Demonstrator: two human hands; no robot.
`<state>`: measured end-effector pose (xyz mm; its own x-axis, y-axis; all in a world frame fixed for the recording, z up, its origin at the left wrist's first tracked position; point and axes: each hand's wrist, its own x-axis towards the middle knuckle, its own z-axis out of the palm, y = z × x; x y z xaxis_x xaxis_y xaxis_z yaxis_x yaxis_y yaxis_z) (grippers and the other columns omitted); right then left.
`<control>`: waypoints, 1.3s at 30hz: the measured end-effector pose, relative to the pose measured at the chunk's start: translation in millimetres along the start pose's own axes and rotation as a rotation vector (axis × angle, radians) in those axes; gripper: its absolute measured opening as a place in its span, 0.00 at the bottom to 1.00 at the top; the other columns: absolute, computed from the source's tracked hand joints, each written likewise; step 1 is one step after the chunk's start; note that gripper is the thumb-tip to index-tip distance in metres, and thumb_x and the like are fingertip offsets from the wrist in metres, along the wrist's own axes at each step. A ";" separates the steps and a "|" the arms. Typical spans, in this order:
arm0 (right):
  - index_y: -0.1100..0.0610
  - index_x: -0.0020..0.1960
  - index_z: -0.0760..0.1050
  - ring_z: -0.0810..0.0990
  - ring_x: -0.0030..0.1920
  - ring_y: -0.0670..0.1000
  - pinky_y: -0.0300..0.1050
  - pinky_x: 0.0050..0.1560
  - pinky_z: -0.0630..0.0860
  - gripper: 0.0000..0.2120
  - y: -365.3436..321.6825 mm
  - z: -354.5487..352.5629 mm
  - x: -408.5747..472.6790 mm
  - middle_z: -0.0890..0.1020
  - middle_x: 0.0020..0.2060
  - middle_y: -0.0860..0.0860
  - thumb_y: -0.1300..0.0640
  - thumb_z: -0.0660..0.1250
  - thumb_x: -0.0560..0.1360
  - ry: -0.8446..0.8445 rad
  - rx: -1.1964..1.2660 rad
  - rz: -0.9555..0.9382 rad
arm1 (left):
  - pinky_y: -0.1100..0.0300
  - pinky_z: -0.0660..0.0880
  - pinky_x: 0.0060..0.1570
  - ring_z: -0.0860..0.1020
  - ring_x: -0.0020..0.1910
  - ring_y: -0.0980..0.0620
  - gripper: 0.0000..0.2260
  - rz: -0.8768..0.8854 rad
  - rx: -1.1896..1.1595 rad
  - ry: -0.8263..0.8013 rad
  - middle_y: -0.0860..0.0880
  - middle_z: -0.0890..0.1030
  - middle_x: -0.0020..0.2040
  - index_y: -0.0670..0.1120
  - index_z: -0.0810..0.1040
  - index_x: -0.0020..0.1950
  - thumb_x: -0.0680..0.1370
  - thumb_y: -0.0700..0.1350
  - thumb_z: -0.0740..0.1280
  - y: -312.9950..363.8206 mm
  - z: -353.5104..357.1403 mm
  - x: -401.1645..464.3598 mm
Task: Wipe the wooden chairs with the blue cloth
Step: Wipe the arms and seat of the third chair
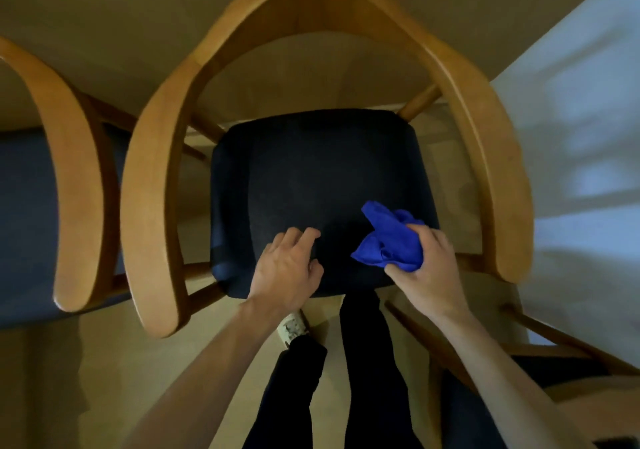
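A wooden chair [152, 171] with a curved backrest and arms stands right below me, and its dark seat cushion [311, 171] fills the middle of the view. My right hand [429, 275] grips a bunched blue cloth [391, 237] just above the front right part of the cushion. My left hand [287, 268] rests on the cushion's front edge with its fingers lying loosely on the fabric and nothing in it.
A second wooden chair [72, 178] with a dark seat stands close on the left. Part of a third chair [540, 344] shows at the lower right. My dark trouser legs [363, 362] and one pale shoe [292, 327] stand on the floor before the seat. A pale wall [581, 137] rises on the right.
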<state>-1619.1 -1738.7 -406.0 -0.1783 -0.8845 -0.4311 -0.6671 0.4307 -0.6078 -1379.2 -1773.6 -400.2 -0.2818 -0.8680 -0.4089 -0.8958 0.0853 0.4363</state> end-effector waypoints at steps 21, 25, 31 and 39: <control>0.47 0.67 0.70 0.73 0.60 0.56 0.54 0.60 0.70 0.30 -3.3 -87.6 58.8 0.74 0.60 0.51 0.46 0.74 0.68 -0.039 -0.949 -0.309 | 0.32 0.64 0.67 0.57 0.73 0.32 0.43 -0.616 0.059 0.239 0.43 0.52 0.77 0.53 0.45 0.77 0.74 0.44 0.72 -90.4 -71.8 -56.3; 0.46 0.69 0.68 0.72 0.60 0.55 0.52 0.60 0.70 0.31 -4.8 -88.9 63.1 0.75 0.60 0.52 0.45 0.73 0.69 -0.046 -0.963 -0.277 | 0.30 0.64 0.65 0.61 0.71 0.30 0.43 -0.583 0.078 0.173 0.42 0.52 0.77 0.53 0.46 0.76 0.73 0.46 0.73 -94.7 -75.2 -56.2; 0.46 0.66 0.69 0.73 0.60 0.55 0.53 0.59 0.69 0.30 5.9 -104.4 72.7 0.75 0.58 0.51 0.45 0.74 0.68 -0.035 -0.987 -0.215 | 0.30 0.67 0.63 0.62 0.71 0.31 0.41 -0.528 0.116 0.177 0.42 0.51 0.78 0.50 0.48 0.77 0.74 0.44 0.73 -72.8 -70.0 -42.5; 0.46 0.67 0.69 0.73 0.61 0.58 0.56 0.60 0.71 0.31 58.2 -169.4 98.6 0.75 0.59 0.53 0.44 0.75 0.67 0.000 -1.020 -0.060 | 0.34 0.72 0.60 0.66 0.69 0.33 0.39 -0.439 0.195 0.205 0.41 0.53 0.77 0.48 0.50 0.77 0.75 0.49 0.71 -1.1 -50.5 12.6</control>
<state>-1798.1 -1831.2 -370.8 -0.1241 -0.8996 -0.4187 -0.9730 0.0275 0.2292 -1364.4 -1809.4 -365.3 0.1906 -0.9187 -0.3458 -0.9673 -0.2358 0.0931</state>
